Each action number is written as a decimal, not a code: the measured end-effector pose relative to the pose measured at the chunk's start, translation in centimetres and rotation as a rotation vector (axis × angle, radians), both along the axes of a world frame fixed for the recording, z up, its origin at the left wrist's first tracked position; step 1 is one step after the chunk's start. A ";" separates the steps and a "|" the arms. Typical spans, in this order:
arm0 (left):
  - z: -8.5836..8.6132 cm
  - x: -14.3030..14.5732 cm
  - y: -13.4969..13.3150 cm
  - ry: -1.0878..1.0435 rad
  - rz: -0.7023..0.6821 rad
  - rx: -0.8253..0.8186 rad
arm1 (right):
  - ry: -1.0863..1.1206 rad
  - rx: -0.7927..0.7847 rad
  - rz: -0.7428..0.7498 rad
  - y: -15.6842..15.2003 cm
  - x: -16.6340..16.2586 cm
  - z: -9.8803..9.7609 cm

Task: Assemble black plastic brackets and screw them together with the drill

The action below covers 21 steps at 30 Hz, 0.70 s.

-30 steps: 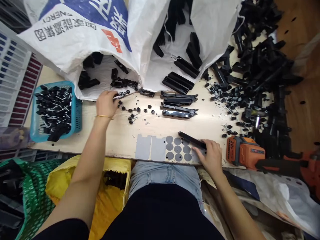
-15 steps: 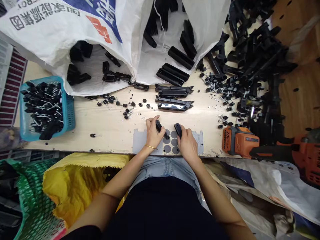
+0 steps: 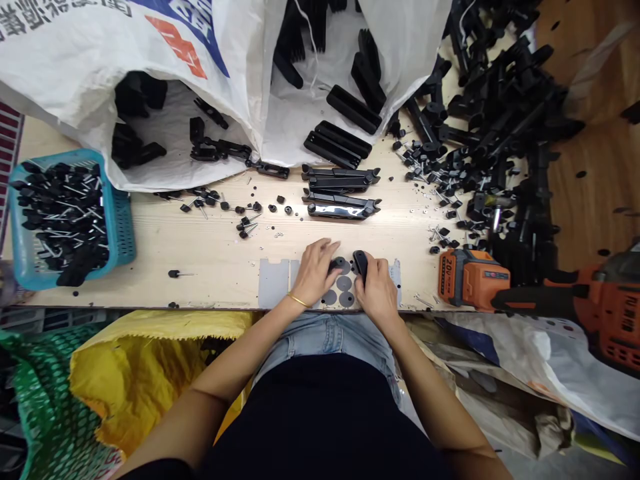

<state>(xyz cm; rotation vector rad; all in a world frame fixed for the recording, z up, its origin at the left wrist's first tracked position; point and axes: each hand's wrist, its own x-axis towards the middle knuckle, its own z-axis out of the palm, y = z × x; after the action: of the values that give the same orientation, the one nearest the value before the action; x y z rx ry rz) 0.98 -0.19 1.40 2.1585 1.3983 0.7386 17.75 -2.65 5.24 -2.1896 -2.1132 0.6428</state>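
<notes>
My left hand [image 3: 316,270], with a gold bracelet at the wrist, is closed around a small black plastic piece [image 3: 338,264]. One rounded end of that piece shows beside the thumb, and the rest is hidden by the fingers. A longer black plastic part [image 3: 359,261] with a rounded end stands tilted in my right hand [image 3: 377,288], gripped between thumb and fingers. The two parts are held close together but apart. Beneath both hands lie grey flat sheets [image 3: 273,283] and grey round discs [image 3: 344,284] at the table's front edge.
Several long black parts [image 3: 341,193] lie beyond my hands. White sacks [image 3: 240,87] with black parts stand behind them. A blue basket [image 3: 131,230] of black knobs with metal pins sits left. An orange cordless tool [image 3: 473,277] and a heap of black parts [image 3: 500,120] are right.
My left hand has turned and its piece now shows less, lying flatter, with its end towards the right hand. My right hand keeps its part. The whole view has shifted slightly.
</notes>
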 end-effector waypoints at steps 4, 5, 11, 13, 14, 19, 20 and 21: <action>-0.8 -0.1 -0.6 -0.002 0.031 0.091 | 0.051 0.071 0.096 -0.1 0.1 -0.6; -1.0 0.2 -0.6 -0.019 0.048 0.124 | 0.072 0.089 0.128 0.0 0.1 -0.8; -1.8 1.8 -0.3 -0.007 0.115 0.211 | 0.183 0.111 0.166 0.4 0.8 -1.3; -1.7 1.6 -0.2 0.015 0.052 0.225 | 0.210 0.099 0.156 0.4 0.9 -1.3; -1.6 1.5 -0.2 0.023 0.010 0.230 | 0.219 0.096 0.146 0.4 0.9 -1.3; -1.5 1.2 0.2 -0.052 -0.062 0.173 | 0.262 0.088 0.132 0.3 1.0 -1.3; -1.7 1.4 0.3 -0.076 -0.023 0.153 | 0.263 0.085 0.135 0.3 1.0 -1.3; -1.8 1.7 0.4 -0.099 0.039 0.139 | 0.260 0.081 0.146 0.3 0.9 -1.3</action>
<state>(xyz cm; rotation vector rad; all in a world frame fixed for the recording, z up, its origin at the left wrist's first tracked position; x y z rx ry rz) 2.68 0.21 -0.40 2.1713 1.3785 0.9700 18.70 -2.37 3.97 -1.8110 -2.1338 0.7882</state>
